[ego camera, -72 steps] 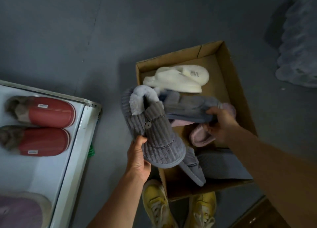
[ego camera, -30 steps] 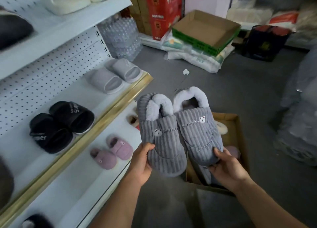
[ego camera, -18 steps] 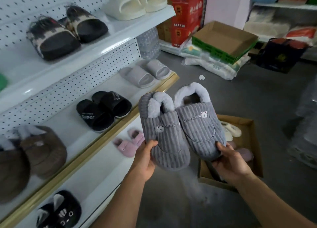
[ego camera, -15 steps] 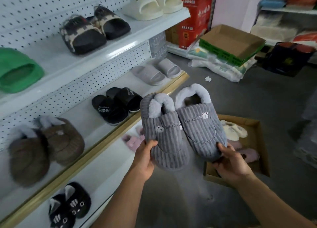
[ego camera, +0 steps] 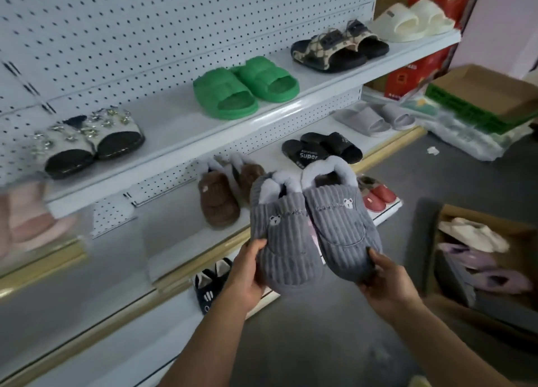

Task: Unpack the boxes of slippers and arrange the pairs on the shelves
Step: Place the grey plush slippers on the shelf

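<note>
I hold a pair of grey corduroy slippers with pale fleece lining and small bear faces side by side, toes toward me, in front of the white shelves (ego camera: 203,130). My left hand (ego camera: 247,279) grips the toe of the left grey slipper (ego camera: 283,241). My right hand (ego camera: 384,282) grips the toe of the right grey slipper (ego camera: 340,223). The open cardboard box (ego camera: 454,212) sits on the floor at the right, holding cream, lilac and grey slippers.
The shelves carry green slides (ego camera: 244,86), patterned slides (ego camera: 337,46), cream slides (ego camera: 413,19), jewelled slides (ego camera: 87,139), brown fluffy slippers (ego camera: 218,200), black slides (ego camera: 320,150), grey slides (ego camera: 375,118), red slippers (ego camera: 378,196) and dark slippers (ego camera: 208,287). Another box (ego camera: 480,92) lies on bags beyond.
I lifted both grey slippers out of the box and set them side by side. My view has swung left from the floor to the shelves, with the pair held steady.
</note>
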{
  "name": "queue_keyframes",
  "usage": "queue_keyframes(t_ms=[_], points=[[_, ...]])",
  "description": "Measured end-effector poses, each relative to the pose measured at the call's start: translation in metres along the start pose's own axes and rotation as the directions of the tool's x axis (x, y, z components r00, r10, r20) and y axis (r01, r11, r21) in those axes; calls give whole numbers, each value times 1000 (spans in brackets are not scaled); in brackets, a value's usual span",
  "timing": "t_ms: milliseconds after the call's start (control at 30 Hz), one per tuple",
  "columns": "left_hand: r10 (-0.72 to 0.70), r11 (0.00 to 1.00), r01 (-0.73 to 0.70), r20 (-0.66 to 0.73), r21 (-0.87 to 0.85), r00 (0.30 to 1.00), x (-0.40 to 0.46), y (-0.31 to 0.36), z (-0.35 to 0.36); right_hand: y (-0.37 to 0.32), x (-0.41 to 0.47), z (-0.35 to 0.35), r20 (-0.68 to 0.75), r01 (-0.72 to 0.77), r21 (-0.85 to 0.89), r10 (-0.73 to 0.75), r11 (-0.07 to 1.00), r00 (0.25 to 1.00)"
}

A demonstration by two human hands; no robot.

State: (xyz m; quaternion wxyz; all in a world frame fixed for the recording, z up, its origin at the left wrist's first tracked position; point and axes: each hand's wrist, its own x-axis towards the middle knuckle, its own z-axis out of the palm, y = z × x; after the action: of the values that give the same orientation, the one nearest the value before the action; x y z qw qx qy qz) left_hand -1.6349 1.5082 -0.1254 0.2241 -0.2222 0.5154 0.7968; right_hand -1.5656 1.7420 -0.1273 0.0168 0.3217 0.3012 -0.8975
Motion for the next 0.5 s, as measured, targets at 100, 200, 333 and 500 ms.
queue_keyframes(t_ms=[100,200,333,500], points=[[6,998,-8,-41,-55,999,-27,14,-44,40,-11,21,13,-23,-29,24,999,1000],[-1,997,-6,-82,-79,997,-46,22,-82,69,-13,38,32,-37,-49,38,998,999],[20,985,-44,-146,-166,989,-60,26,-119,99,-9,62,63,-73,-149,83,986,995],[3,973,-61,-256,-220,967,-61,19,-154,124,-1,93,94,-113,-256,141,960,985]])
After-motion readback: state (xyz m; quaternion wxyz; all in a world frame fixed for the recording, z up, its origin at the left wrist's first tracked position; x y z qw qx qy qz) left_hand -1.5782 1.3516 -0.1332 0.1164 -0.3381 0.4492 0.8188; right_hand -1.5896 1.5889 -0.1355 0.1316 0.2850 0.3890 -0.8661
